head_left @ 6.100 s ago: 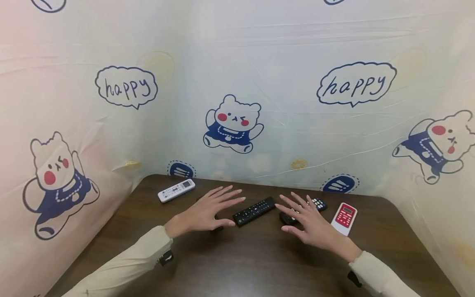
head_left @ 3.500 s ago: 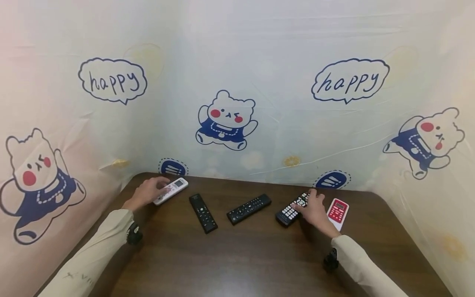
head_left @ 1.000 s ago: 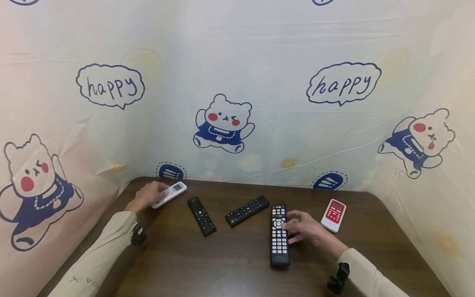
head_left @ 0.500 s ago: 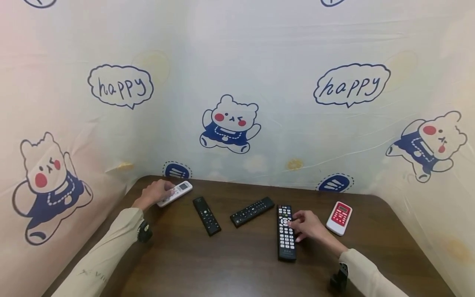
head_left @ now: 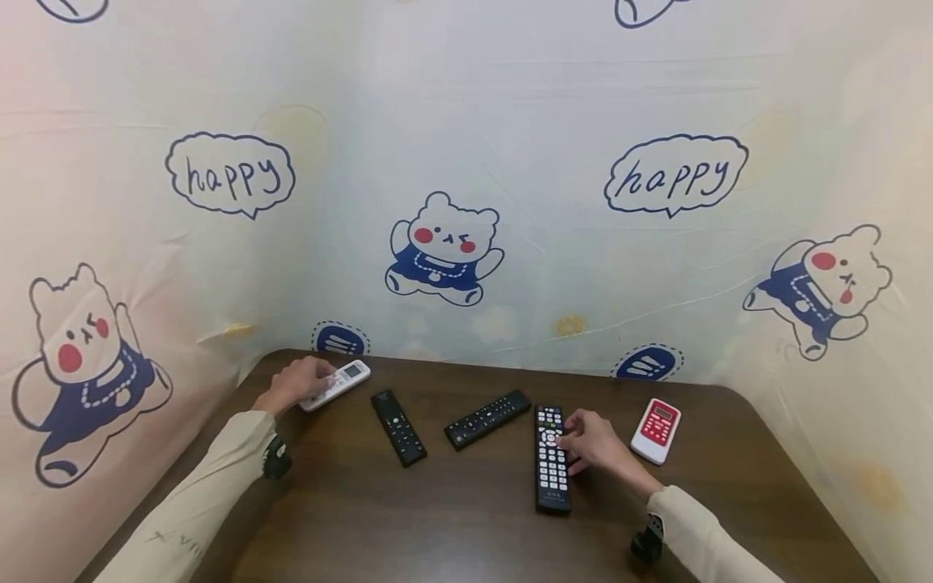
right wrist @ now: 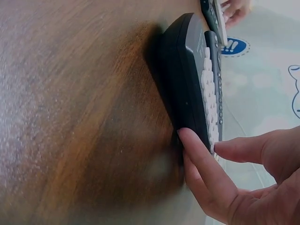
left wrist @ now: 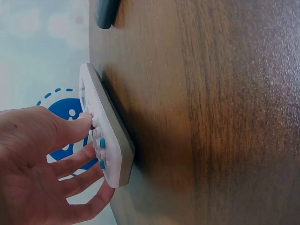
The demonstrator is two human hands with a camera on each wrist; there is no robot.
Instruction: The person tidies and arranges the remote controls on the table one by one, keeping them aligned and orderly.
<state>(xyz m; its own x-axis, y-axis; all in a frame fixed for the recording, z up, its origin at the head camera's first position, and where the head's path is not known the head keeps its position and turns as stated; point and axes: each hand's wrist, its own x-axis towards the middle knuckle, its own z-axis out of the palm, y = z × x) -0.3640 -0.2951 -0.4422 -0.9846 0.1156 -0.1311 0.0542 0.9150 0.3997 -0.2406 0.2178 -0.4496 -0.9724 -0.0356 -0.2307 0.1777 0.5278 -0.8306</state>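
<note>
In the head view my left hand [head_left: 295, 385] is on a white remote control [head_left: 354, 373] at the table's back left. Up close, its thumb [left wrist: 77, 129] presses the button face while the other fingers curl at the remote's edge. My right hand [head_left: 596, 444] grips the right side of a black remote control with white buttons [head_left: 552, 478]. That remote lies on the table, its long side pointing toward me. The right wrist view shows my thumb [right wrist: 239, 149] on its buttons and fingers [right wrist: 206, 161] against its side.
Between the hands lie two black remotes, one slanting [head_left: 398, 427] and one angled the other way [head_left: 487, 419]. A red and white remote [head_left: 656, 431] lies right of my right hand. The brown table [head_left: 408, 526] meets a patterned curtain [head_left: 554, 267] at the back.
Both hands have come from hovering, fingers spread, to the two remotes. My right hand has turned the white-buttoned remote and brought it nearer me. Little differs over the last second.
</note>
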